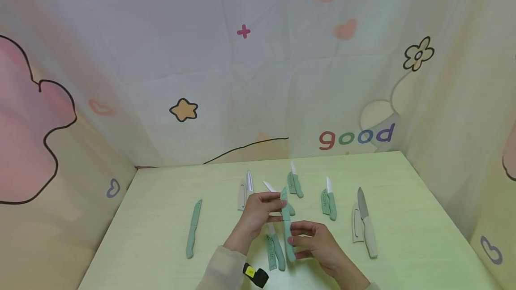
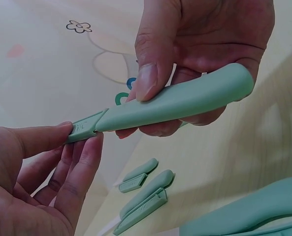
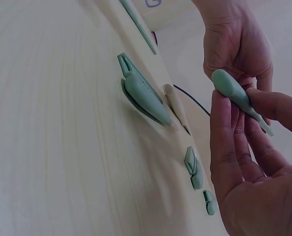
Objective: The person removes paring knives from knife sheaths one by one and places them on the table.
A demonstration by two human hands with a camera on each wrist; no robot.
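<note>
A mint-green knife (image 1: 288, 236) is held up over the table by both hands. Its green sheath (image 1: 284, 201) meets the handle, and the blade is out of sight. My left hand (image 1: 258, 211) pinches the sheath between thumb and fingers. Around the handle (image 2: 175, 101) curl the fingers of my right hand (image 1: 320, 243), its thumb lying along the handle. Beneath them on the table, a bare-bladed green knife (image 1: 278, 252) lies beside its own sheath (image 1: 271, 253). Another green knife (image 1: 291, 210) is partly hidden behind my left hand.
A sheathed green knife (image 1: 193, 229) lies alone at the left. Farther back are two green knives, one nearer the middle (image 1: 298, 185) and one to its right (image 1: 332, 206), with sheaths alongside. Bare beige-handled knives lie at right (image 1: 368, 236) and behind my left hand (image 1: 249, 183).
</note>
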